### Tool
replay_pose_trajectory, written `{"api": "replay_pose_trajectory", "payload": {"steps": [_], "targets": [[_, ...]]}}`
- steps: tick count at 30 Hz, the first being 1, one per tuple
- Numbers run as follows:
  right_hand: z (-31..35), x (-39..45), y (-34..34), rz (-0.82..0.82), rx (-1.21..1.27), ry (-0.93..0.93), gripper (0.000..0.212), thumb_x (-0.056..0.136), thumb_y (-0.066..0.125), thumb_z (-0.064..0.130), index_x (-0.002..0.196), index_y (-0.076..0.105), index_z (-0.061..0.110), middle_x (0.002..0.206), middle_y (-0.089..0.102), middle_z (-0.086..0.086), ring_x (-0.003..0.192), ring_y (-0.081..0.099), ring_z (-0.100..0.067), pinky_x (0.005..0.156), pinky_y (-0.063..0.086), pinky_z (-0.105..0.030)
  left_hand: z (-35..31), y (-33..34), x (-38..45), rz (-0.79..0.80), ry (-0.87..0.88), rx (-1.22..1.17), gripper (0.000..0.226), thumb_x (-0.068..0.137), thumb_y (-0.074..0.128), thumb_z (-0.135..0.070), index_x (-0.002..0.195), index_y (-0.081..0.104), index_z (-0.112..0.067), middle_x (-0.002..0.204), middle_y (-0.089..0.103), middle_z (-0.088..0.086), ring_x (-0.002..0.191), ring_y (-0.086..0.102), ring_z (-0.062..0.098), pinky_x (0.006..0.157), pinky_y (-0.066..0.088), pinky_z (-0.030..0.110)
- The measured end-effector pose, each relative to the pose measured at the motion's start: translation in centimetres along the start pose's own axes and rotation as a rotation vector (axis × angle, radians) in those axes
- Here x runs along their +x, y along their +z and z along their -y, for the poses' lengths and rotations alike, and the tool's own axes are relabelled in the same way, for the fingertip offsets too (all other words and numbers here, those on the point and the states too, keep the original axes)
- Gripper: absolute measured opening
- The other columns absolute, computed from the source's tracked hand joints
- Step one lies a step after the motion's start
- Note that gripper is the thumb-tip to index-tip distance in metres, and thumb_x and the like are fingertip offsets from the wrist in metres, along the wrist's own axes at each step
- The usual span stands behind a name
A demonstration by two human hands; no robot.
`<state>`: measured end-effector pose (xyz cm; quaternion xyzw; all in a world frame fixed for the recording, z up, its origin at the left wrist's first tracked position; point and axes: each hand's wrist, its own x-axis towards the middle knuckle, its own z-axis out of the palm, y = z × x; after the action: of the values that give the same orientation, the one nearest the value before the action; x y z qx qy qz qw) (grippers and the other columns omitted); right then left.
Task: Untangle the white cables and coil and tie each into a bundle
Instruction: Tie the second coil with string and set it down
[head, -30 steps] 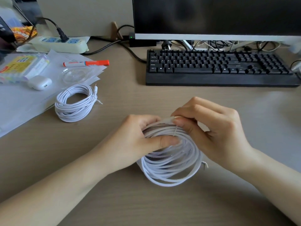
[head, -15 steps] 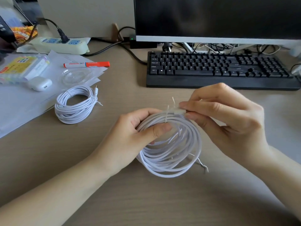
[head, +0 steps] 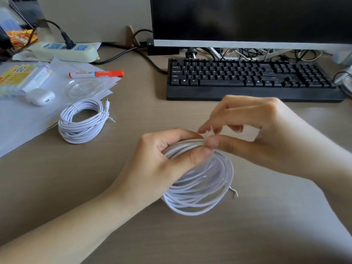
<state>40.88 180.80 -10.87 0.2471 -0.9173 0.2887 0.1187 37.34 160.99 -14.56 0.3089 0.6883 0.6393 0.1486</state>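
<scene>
One tied coil point(head: 82, 121) lies finished at left of the frame, while at centre the left hand point(head: 162, 164) grips the second coil point(head: 202, 183) and the right hand point(head: 253, 134) pinches its tie point(head: 211, 131), apparently fastening it.

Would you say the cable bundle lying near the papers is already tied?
Tied: the cable bundle lies coiled, thin ties cinching its loops, untouched by either hand.

Smooth white plastic sheathing on coiled cable point(head: 200, 187) and tied bundle point(head: 82, 122). Matt wood-grain laminate on desk point(head: 133, 225). Matt black plastic keyboard point(head: 247, 77). Glossy white earbud case point(head: 40, 96). Thin paper sheets point(head: 19, 126).
</scene>
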Motion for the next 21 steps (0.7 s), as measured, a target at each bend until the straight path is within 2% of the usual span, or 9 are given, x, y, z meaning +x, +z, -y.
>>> {"api": "replay_pose_trajectory", "payload": {"steps": [5, 8, 14, 16, 17, 18, 19, 20, 21], "targets": [[-0.3, 0.0, -1.0, 0.148, 0.329, 0.026, 0.018, 0.088, 0.063, 0.018, 0.103, 0.071, 0.011, 0.089, 0.068, -0.003, 0.073, 0.064, -0.024, 0.064, 0.051, -0.037, -0.4, -0.3, 0.3, 0.142, -0.025, -0.024, 0.009, 0.073, 0.078, -0.028, 0.079, 0.075, -0.023, 0.073, 0.072, -0.008, 0.069, 0.065, 0.001, 0.064, 0.048, 0.012], [-0.5, 0.3, -1.5, 0.254, 0.339, -0.065, 0.019, 0.086, 0.063, 0.009, 0.103, 0.069, 0.004, 0.093, 0.069, -0.006, 0.082, 0.066, -0.023, 0.066, 0.052, -0.037, -0.5, -0.8, 1.0, 0.285, -0.109, -0.092, 0.002, 0.066, 0.072, -0.031, 0.067, 0.073, -0.03, 0.062, 0.064, -0.015, 0.062, 0.058, -0.002, 0.061, 0.042, 0.01], [0.0, 0.3, -1.5, 0.2, 0.252, -0.278, 0.017, 0.087, 0.06, 0.01, 0.086, 0.068, -0.004, 0.085, 0.064, -0.01, 0.077, 0.061, -0.015, 0.075, 0.046, -0.017, 0.7, -1.5, 1.7, 0.629, -0.3, -0.345, 0.021, 0.069, 0.075, -0.045, 0.07, 0.072, -0.025, 0.058, 0.056, -0.012, 0.051, 0.05, -0.001, 0.054, 0.042, 0.01], [1.4, -0.6, -0.7, 0.236, 0.332, -0.104, 0.05, 0.089, 0.056, 0.034, 0.093, 0.062, -0.015, 0.087, 0.062, -0.023, 0.072, 0.059, -0.022, 0.073, 0.044, -0.011, 1.0, -1.5, 1.9, 0.697, -0.365, -0.403, 0.022, 0.07, 0.076, -0.046, 0.071, 0.072, -0.025, 0.058, 0.057, -0.01, 0.05, 0.051, 0.0, 0.054, 0.043, 0.01], [3.0, -2.1, 0.0, 0.16, 0.225, -0.181, 0.093, 0.075, 0.056, 0.065, 0.105, 0.054, -0.023, 0.096, 0.06, -0.029, 0.076, 0.059, -0.032, 0.068, 0.043, -0.006, 0.9, -1.5, 1.9, 0.715, -0.379, -0.381, 0.022, 0.069, 0.075, -0.048, 0.071, 0.072, -0.026, 0.059, 0.057, -0.011, 0.051, 0.051, 0.0, 0.055, 0.043, 0.011], [2.1, -2.9, 1.9, 0.173, 0.159, -0.182, 0.138, 0.043, 0.055, 0.088, 0.119, 0.042, -0.027, 0.102, 0.059, -0.024, 0.088, 0.058, -0.036, 0.062, 0.043, -0.003, 0.7, -1.5, 2.0, 0.731, -0.386, -0.324, 0.021, 0.069, 0.074, -0.05, 0.07, 0.072, -0.029, 0.058, 0.057, -0.011, 0.051, 0.051, 0.0, 0.055, 0.042, 0.011], [1.5, -2.7, 2.7, 0.239, 0.219, -0.124, 0.158, 0.021, 0.053, 0.093, 0.125, 0.036, -0.025, 0.097, 0.056, -0.011, 0.1, 0.057, -0.036, 0.059, 0.042, -0.002, 0.3, -1.6, 2.1, 0.731, -0.377, -0.22, 0.019, 0.067, 0.073, -0.052, 0.067, 0.072, -0.033, 0.056, 0.057, -0.012, 0.051, 0.051, -0.001, 0.054, 0.041, 0.011], [0.7, -3.0, 2.9, 0.247, 0.071, -0.305, 0.141, 0.038, 0.051, 0.093, 0.121, 0.044, -0.021, 0.087, 0.051, -0.002, 0.096, 0.057, -0.033, 0.059, 0.041, -0.003, -0.1, -1.6, 2.4, 0.711, -0.364, -0.086, 0.017, 0.065, 0.073, -0.053, 0.064, 0.071, -0.036, 0.055, 0.058, -0.012, 0.05, 0.05, -0.001, 0.053, 0.041, 0.013], [0.4, -2.3, 3.1, 0.286, -0.053, -0.481, 0.096, 0.073, 0.049, 0.075, 0.108, 0.055, -0.014, 0.081, 0.047, 0.001, 0.083, 0.055, -0.023, 0.062, 0.038, -0.004, -0.8, -1.6, 2.6, 0.651, -0.346, 0.064, 0.017, 0.062, 0.074, -0.055, 0.063, 0.071, -0.038, 0.055, 0.06, -0.011, 0.052, 0.051, 0.0, 0.053, 0.042, 0.017]]}}
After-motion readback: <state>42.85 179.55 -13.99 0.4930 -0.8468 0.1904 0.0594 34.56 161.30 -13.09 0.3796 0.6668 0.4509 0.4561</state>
